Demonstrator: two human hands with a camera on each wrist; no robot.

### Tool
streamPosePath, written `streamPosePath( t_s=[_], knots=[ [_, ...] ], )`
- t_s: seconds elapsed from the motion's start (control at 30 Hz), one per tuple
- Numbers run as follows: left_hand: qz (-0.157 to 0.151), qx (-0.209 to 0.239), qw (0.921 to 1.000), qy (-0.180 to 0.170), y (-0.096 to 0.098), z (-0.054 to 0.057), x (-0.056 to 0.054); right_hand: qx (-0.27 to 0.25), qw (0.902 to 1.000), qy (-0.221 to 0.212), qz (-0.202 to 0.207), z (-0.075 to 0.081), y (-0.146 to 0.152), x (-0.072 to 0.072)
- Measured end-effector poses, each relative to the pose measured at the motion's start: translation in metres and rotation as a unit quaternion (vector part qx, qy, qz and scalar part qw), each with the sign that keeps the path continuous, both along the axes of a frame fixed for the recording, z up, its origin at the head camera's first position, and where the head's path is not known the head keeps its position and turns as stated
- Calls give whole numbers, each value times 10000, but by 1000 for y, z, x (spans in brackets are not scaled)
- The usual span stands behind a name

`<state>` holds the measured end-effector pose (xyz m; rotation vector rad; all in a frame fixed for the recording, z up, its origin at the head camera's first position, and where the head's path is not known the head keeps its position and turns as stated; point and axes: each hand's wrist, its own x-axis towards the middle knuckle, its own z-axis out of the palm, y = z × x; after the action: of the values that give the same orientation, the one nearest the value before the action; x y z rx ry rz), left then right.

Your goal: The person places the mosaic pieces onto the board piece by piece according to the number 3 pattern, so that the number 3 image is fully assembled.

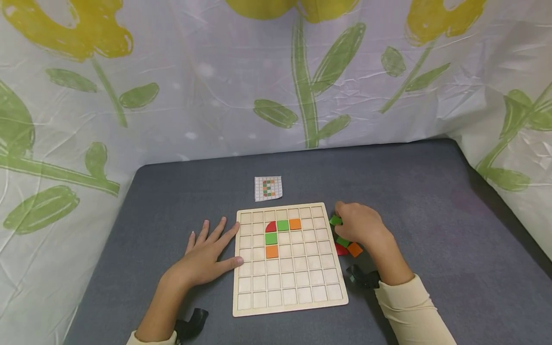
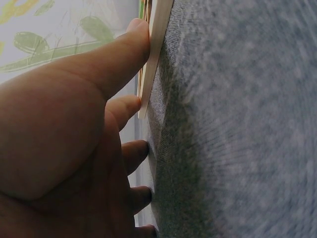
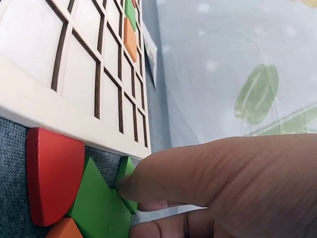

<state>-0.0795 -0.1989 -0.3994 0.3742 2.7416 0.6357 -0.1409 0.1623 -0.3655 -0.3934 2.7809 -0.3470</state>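
Note:
My left hand [image 1: 200, 258] lies with fingers spread beside a wooden grid board [image 1: 302, 278]. Its thumb and index finger touch the board's left edge, also seen in the left wrist view. Set in the board's squares are a red quarter-round tile [image 1: 270, 227], a green tile [image 1: 282, 225] and an orange tile [image 1: 295, 224] in a row, with another green and orange below the red. Beyond the right edge, my right hand [image 1: 360, 223] pinches a green square tile [image 3: 127, 181] between thumb and fingers. Partly under that hand lie more green tiles [image 3: 94, 203], a red quarter-round tile [image 3: 54, 173] and an orange tile [image 1: 355, 249].
A small paper card [image 1: 268, 188] printed with a coloured grid pattern lies behind the board. The table has a dark grey cloth [image 1: 189, 191]. A flowered curtain [image 1: 194, 96] hangs behind it. Black wrist cameras [image 1: 191, 325] sit by both wrists.

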Motion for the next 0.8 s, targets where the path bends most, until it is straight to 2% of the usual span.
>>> streamPosePath(
  t_s=[0.23,0.53,0.8],
  knots=[
    [-30,8,10000,43,0,0,0,-162,9999,-8,-13,-1,0,-1],
    [-22,5,10000,72,-1,-1,0,-456,9966,678,76,-9,1,-4],
    [-21,-32,10000,78,-1,-3,0,-350,9966,732,156,-10,1,-6]
  ],
)
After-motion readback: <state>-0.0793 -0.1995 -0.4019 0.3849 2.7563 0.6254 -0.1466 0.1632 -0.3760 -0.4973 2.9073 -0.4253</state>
